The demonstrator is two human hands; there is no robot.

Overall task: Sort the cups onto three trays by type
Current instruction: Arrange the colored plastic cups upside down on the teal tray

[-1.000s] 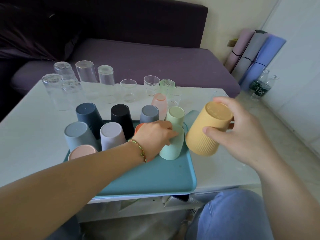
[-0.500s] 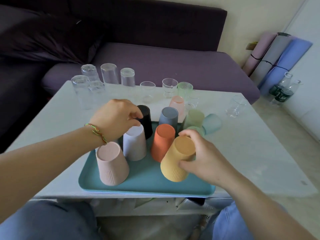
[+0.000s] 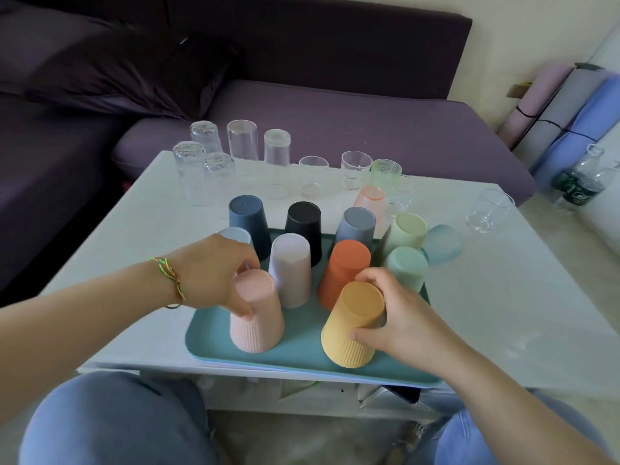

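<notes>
A teal tray (image 3: 302,355) lies at the near edge of the white table (image 3: 503,313) and carries several upturned matte cups. My right hand (image 3: 399,317) grips the ribbed yellow cup (image 3: 352,325), which stands on the tray's near right. My left hand (image 3: 214,273) holds the ribbed pink cup (image 3: 256,313) at the tray's near left, fingers curled over its top. Behind them stand a lilac cup (image 3: 290,270), an orange cup (image 3: 344,273), a black cup (image 3: 303,226), a navy cup (image 3: 248,219) and green cups (image 3: 404,266).
Several clear glasses (image 3: 241,140) stand upside down along the table's far edge, with small tumblers (image 3: 355,169) beside them and one glass (image 3: 488,211) alone at the far right. A purple sofa (image 3: 335,112) lies behind. Rolled mats (image 3: 570,109) and bottles stand at the right wall.
My right hand has brought the yellow cup from beside the tray down onto its near right. My left hand has moved from the green cup to the pink cup.
</notes>
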